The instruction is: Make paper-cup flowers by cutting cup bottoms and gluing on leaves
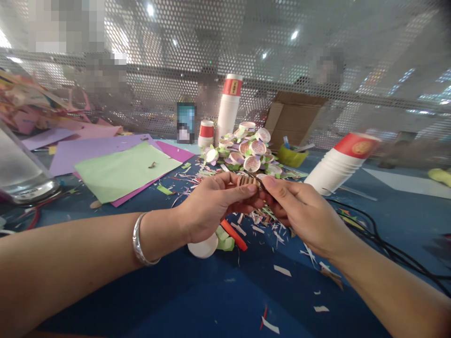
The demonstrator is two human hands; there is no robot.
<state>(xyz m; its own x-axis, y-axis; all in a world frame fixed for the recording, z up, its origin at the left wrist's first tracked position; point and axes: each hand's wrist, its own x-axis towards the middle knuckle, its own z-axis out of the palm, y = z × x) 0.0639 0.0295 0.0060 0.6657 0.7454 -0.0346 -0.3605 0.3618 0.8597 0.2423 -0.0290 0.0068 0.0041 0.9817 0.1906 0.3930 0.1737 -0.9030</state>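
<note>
My left hand (211, 204) and my right hand (299, 211) meet above the blue table (218, 291), both pinched on a small brown ribbed piece of cardboard (247, 181). The left thumb and fingers close on its left end, the right fingertips on its right end. A silver bracelet (141, 241) rings my left wrist. Under the hands lie a white cup bottom (203, 247), a red strip (234, 234) and green scraps (224, 238).
A heap of decorated cup bottoms (248, 152) sits just beyond the hands. Stacks of red-and-white paper cups stand behind (229, 108) and lie tilted at right (343, 162). Green (123, 169) and purple paper sheets lie left, a glass container (21, 173) far left, black cables (373, 234) right. Paper shreds litter the table.
</note>
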